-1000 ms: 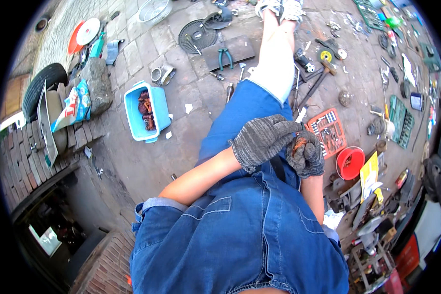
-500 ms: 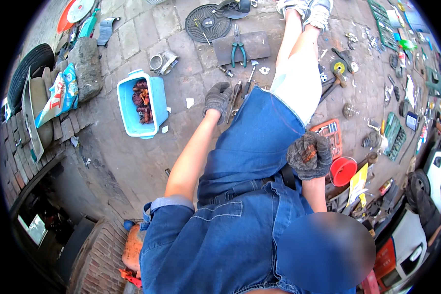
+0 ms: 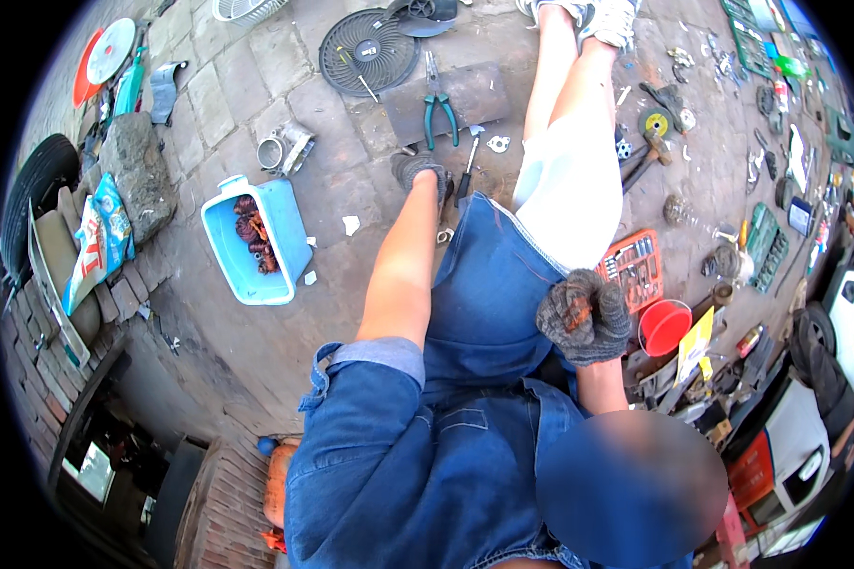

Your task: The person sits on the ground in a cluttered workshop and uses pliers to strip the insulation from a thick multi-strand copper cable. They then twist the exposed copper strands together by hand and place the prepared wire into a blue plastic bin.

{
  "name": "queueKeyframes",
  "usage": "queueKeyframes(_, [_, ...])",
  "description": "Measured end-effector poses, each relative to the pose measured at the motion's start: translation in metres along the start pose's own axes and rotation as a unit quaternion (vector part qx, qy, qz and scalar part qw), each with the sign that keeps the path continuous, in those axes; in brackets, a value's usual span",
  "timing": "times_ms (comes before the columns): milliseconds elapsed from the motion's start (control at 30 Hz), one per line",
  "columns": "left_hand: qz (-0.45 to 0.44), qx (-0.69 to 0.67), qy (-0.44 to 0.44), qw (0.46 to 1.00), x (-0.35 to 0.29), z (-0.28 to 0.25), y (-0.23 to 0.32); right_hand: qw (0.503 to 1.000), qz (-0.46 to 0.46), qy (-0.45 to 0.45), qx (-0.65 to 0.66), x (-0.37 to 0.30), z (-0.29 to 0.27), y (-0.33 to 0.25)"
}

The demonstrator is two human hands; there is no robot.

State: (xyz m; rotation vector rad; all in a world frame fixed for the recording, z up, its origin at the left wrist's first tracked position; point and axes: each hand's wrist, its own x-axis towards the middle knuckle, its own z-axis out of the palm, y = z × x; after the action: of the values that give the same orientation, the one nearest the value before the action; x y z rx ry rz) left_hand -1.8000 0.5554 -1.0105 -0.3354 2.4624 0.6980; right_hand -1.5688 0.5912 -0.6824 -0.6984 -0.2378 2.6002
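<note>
My left hand [image 3: 417, 173], in a dark grey knit glove, reaches down to the paving beside a screwdriver [image 3: 468, 169]. Its fingers are mostly hidden behind the hand and wrist, so a hold cannot be made out. Just beyond it, pliers with teal handles [image 3: 437, 114] lie on a dark flat plate [image 3: 491, 92]. Over my lap, my right hand [image 3: 584, 318] is curled closed in a matching glove. A rust-coloured patch shows at its palm; whether that is a stain or a held piece is unclear. Left of me stands a light-blue tub [image 3: 289, 213] with reddish-brown wire coils [image 3: 253, 232] inside.
A round black fan grille [image 3: 368, 52] and a metal housing [image 3: 285, 149] lie farther out. At right are an orange socket case [image 3: 633, 268], a red bucket [image 3: 664, 327], a hammer [image 3: 647, 159] and a green socket case [image 3: 767, 248]. A tyre [image 3: 38, 204] and a rock [image 3: 138, 175] sit left.
My left hand has moved forward, to beside the screwdriver and nearer the pliers. My right hand stays curled over my lap, shifted slightly. The whole view has turned a little.
</note>
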Motion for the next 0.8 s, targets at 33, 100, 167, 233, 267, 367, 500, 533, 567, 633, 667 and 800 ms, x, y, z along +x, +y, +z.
queueKeyframes(33, [-0.016, -0.006, -0.016, 1.0, -0.006, -0.008, 0.003, 1.0, 0.003, 0.005, 0.009, 0.002, 0.002, 0.0])
queueKeyframes(100, [-0.029, -0.116, -0.168, 0.979, -0.001, -0.036, -0.013, 0.999, 0.009, 0.02, 0.045, 0.0, 0.008, 0.0])
queueKeyframes(167, [-0.058, -0.284, -0.291, 0.912, -0.007, -0.058, -0.034, 0.999, 0.003, 0.03, 0.037, 0.001, 0.013, 0.0])
queueKeyframes(233, [-0.047, -0.362, -0.37, 0.854, -0.048, -0.116, -0.024, 0.999, 0.0, 0.005, 0.051, 0.004, 0.015, 0.004])
queueKeyframes(267, [-0.01, -0.371, -0.412, 0.832, -0.059, -0.139, -0.026, 0.999, 0.003, 0.024, 0.046, 0.005, 0.018, 0.007])
queueKeyframes(367, [0.074, -0.358, -0.47, 0.803, -0.115, -0.213, 0.002, 0.998, -0.01, 0.053, -0.02, 0.005, 0.037, 0.013])
queueKeyframes(500, [0.185, -0.359, -0.471, 0.784, -0.189, -0.282, 0.025, 0.962, -0.037, 0.066, -0.262, 0.003, 0.062, 0.021])
queueKeyframes(533, [0.197, -0.364, -0.475, 0.777, -0.206, -0.294, 0.027, 0.952, -0.04, 0.068, -0.296, 0.0, 0.067, 0.024])
queueKeyframes(567, [0.209, -0.368, -0.48, 0.768, -0.22, -0.303, 0.029, 0.94, -0.043, 0.07, -0.33, -0.004, 0.075, 0.025])
queueKeyframes(633, [0.252, -0.358, -0.488, 0.755, -0.243, -0.318, 0.031, 0.931, -0.064, 0.073, -0.352, -0.015, 0.087, 0.03])
queueKeyframes(667, [0.272, -0.352, -0.493, 0.748, -0.253, -0.323, 0.03, 0.927, -0.072, 0.067, -0.363, -0.022, 0.092, 0.032])
queueKeyframes(800, [0.392, -0.286, -0.454, 0.747, -0.29, -0.342, 0.035, 0.887, -0.113, 0.077, -0.44, -0.058, 0.115, 0.033])
